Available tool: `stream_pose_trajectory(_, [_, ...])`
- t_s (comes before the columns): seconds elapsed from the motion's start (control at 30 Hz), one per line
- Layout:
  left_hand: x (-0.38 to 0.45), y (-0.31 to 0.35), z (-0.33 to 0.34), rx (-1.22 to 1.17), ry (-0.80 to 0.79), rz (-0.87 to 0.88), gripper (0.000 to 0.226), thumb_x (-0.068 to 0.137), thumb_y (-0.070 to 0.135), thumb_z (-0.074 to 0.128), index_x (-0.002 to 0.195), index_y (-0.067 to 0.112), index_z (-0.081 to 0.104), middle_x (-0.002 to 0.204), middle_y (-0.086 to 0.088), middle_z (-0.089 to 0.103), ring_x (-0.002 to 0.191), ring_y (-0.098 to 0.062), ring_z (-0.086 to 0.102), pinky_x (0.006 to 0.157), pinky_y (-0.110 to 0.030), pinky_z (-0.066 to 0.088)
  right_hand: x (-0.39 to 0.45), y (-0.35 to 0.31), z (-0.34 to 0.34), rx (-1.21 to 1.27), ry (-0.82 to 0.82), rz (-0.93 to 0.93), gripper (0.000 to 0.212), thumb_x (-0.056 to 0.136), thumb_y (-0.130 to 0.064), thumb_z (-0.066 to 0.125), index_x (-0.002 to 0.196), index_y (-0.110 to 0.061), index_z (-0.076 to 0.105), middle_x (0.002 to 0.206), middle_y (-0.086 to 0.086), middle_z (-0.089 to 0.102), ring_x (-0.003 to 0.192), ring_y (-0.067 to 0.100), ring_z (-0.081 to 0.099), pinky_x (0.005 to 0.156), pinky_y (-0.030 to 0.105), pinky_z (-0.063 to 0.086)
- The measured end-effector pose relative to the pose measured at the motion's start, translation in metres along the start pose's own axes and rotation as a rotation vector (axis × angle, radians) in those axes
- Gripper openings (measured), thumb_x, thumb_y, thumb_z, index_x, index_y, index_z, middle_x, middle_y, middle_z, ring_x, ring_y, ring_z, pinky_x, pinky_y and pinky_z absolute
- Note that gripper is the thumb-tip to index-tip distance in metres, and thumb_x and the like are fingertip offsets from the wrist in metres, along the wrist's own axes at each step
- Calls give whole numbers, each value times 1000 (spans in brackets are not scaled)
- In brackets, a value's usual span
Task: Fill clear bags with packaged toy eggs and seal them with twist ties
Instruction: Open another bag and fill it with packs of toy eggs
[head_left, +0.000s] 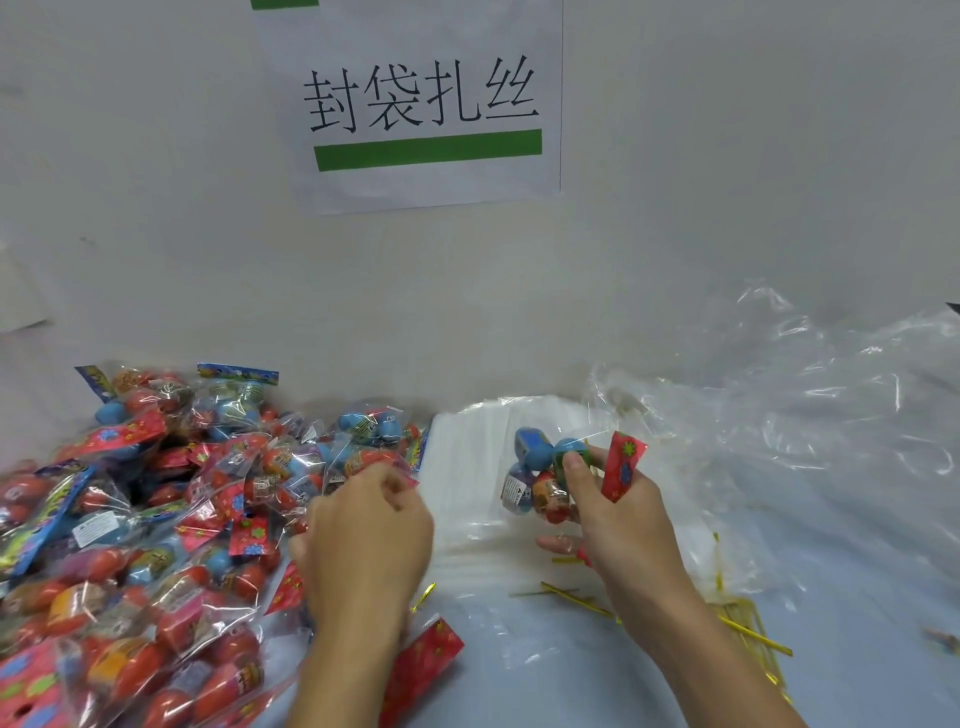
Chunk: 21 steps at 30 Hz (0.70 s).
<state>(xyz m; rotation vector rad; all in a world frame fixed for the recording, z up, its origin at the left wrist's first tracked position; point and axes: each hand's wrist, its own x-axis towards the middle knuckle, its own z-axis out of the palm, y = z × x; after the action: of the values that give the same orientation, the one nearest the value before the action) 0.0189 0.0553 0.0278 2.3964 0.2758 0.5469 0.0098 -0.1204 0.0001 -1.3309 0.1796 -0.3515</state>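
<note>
A wall sign (415, 104) reading 封袋扎丝 is seen above a green bar. A packet of toy eggs (545, 478) is gripped by the right hand (618, 514), thumb across it. The heap of egg packets (156, 519) is touched by the curled left hand (363, 540); its grasp cannot be told.

Egg packs (156, 519) crowd left; bare table (857, 623) right.

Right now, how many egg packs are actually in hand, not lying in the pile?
1. The right hand grips one egg pack above the stack of clear bags. The left hand reaches into the pile; whether it pinches a pack there is unclear.
</note>
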Motion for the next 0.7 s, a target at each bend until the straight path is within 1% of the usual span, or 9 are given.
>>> stream_pose_trajectory(0.07, [5,-15,-5,280,-243,-119,15,93,25,48,98,31,60,106,3,62,112,-25,49,101,-45,36,-1,0,1,-17,-14,-4,8,101,-22,59,105,-22,66,73,-2,76,63,7,69,52,29,58])
stream_pose_trajectory(0.13, [6,-24,-6,374,-450,-204,17,94,31,47,109,31,55,122,2,57,122,-26,44,107,-47,32,-2,0,2,-39,-21,-1,10,99,-22,60,107,-21,66,84,3,77,67,8,71,52,28,57])
stream_pose_trajectory(0.17, [7,-28,-4,387,-502,-211,20,95,32,47,114,29,53,127,1,55,124,-27,44,108,-47,33,-3,0,2,-50,-26,3,12,99,-23,61,109,-20,67,89,6,77,71,10,72,52,28,57])
stream_pose_trajectory(0.23, [9,-33,1,391,-512,-197,26,95,31,46,120,26,50,133,-1,52,125,-28,44,109,-47,34,-3,0,3,-65,-39,7,15,98,-24,62,111,-18,66,95,9,76,77,15,73,52,28,57])
stream_pose_trajectory(0.3, [10,-35,2,391,-470,-196,28,97,30,45,123,24,49,133,-2,52,125,-28,44,107,-46,35,-4,0,3,-62,-42,9,13,99,-24,61,111,-21,66,93,7,76,75,12,74,52,29,57])
stream_pose_trajectory(0.4, [12,-37,0,327,-343,-184,15,99,30,45,107,19,50,113,-1,56,113,-26,50,104,-44,36,-4,1,3,-44,-48,18,8,100,-23,59,104,-25,65,81,-1,77,67,7,72,52,31,58])
stream_pose_trajectory(0.47, [16,-36,-1,141,-249,-174,14,99,29,49,96,16,53,99,-3,61,100,-27,56,99,-45,43,-4,2,4,-38,-44,23,8,100,-24,59,104,-26,65,80,-2,77,67,7,72,53,31,58])
stream_pose_trajectory(0.6, [17,-21,-5,-510,-114,-168,8,97,25,60,97,18,62,94,-6,67,88,-25,65,81,-47,56,-5,0,6,-16,-19,3,15,101,-26,57,112,-34,62,94,2,76,82,19,75,56,35,59])
stream_pose_trajectory(0.7, [11,-3,2,-836,-28,-206,4,98,24,57,95,22,58,90,-4,63,75,-16,62,56,-28,48,-9,-2,12,-18,-76,-10,17,103,-26,53,116,-35,60,90,-1,77,84,18,75,61,38,61])
